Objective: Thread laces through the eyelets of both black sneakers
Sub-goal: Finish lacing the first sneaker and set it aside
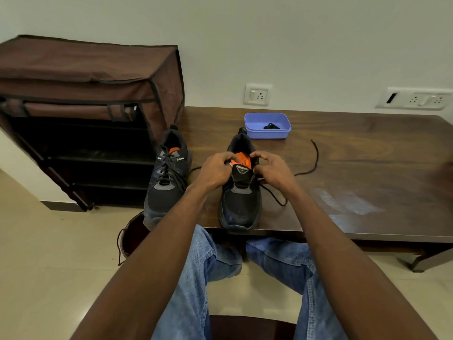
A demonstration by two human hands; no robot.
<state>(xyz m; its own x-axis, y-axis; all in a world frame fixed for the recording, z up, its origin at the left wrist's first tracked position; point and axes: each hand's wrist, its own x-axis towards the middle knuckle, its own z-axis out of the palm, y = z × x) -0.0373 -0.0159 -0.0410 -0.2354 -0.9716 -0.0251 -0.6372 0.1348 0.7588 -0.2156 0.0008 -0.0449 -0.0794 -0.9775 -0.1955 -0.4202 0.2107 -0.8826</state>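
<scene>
Both hands' fingers (229, 163) pinch the right sneaker (241, 190) (collar).

My left hand (215, 171) and right hand (272, 170) cover the upper eyelets of the right sneaker (241, 192) at frame centre. The switch panel (416, 98) is cut off at the right edge.

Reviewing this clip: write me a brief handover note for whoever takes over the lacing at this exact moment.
Left hand and right hand: both grip the lace at the upper eyelets of the right sneaker.
Left sneaker, at the table edge, looks fully laced.
The lace trails loose across the table on the right.
A dark bundle, possibly a lace, lies in the blue tray.
Left: finish the upper eyelets of the right sneaker.
</scene>
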